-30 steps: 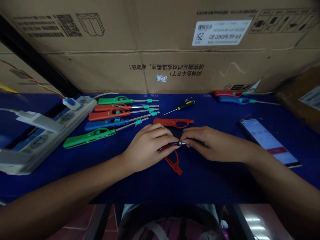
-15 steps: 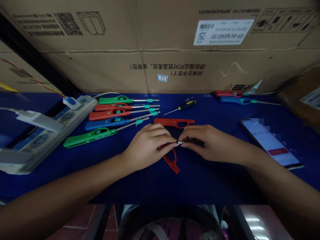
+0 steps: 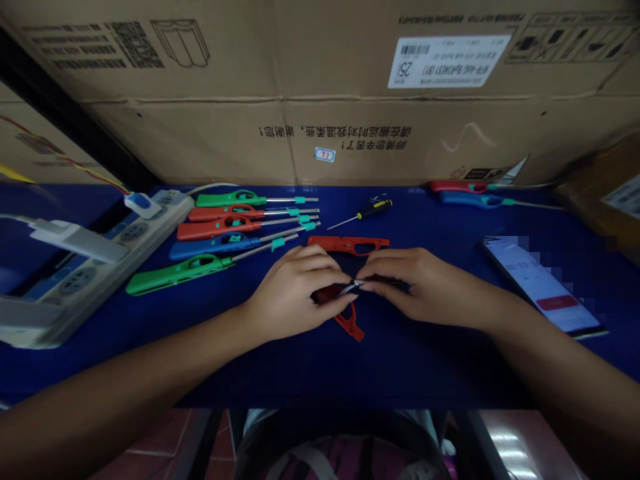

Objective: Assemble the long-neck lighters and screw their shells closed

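My left hand (image 3: 300,287) is closed, its thumb and fingers pinching one end of a slim metallic piece (image 3: 349,289). Opposite it, almost touching fingertips, my right hand (image 3: 410,280) pinches the other end, where a thin dark length runs back under the fingers. What this piece is exactly I cannot make out. A red lighter casing half (image 3: 351,327) pokes out below my left hand; its upper part is hidden, and whether the palm holds it I cannot tell. Just beyond both hands lies another red casing half (image 3: 345,245), flat on the blue tabletop (image 3: 400,367).
Several long-nosed lighters (image 3: 220,227) lie in a row at left, beside a white power strip (image 3: 105,267). A yellow-and-black screwdriver (image 3: 375,209) rests behind the hands. At right are a phone (image 3: 543,283) and two more lighters (image 3: 470,199). A cardboard box (image 3: 280,143) walls the back.
The red casing half under my left hand has shifted slightly right and up. More of the metallic piece shows between the fingertips, now tilted. Everything else stays put.
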Action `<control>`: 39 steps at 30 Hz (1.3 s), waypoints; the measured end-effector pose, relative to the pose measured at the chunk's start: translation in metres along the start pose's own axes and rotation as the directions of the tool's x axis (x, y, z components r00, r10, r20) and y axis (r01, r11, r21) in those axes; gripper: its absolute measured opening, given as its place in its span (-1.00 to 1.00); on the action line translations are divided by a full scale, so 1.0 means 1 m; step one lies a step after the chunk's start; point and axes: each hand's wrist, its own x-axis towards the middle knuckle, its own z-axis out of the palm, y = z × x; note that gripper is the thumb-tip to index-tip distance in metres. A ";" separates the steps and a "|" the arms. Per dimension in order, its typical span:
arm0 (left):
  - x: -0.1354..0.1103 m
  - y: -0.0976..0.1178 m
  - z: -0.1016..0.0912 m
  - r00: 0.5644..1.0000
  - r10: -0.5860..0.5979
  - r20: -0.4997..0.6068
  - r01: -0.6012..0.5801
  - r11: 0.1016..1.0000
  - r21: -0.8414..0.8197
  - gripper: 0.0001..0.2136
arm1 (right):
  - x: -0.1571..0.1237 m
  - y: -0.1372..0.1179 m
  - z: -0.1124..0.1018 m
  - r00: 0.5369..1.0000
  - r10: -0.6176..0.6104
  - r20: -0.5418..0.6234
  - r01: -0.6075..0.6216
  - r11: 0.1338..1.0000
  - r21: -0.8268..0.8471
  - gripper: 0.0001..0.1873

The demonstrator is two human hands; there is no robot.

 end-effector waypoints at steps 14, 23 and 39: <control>0.001 0.003 -0.001 0.993 0.022 -0.113 -0.024 1.000 -0.015 -0.92 | 0.000 0.001 0.001 1.000 -0.015 -0.007 0.015 1.000 -0.006 -0.86; 0.001 0.003 -0.001 0.991 0.018 -0.131 -0.021 1.000 -0.015 -0.94 | -0.001 0.004 0.003 1.000 -0.029 0.007 0.030 0.998 -0.051 -0.81; 0.000 0.002 -0.001 0.991 -0.018 -0.132 0.011 0.999 -0.049 -0.95 | -0.004 0.007 0.004 0.998 -0.062 0.012 0.062 0.990 -0.126 -0.77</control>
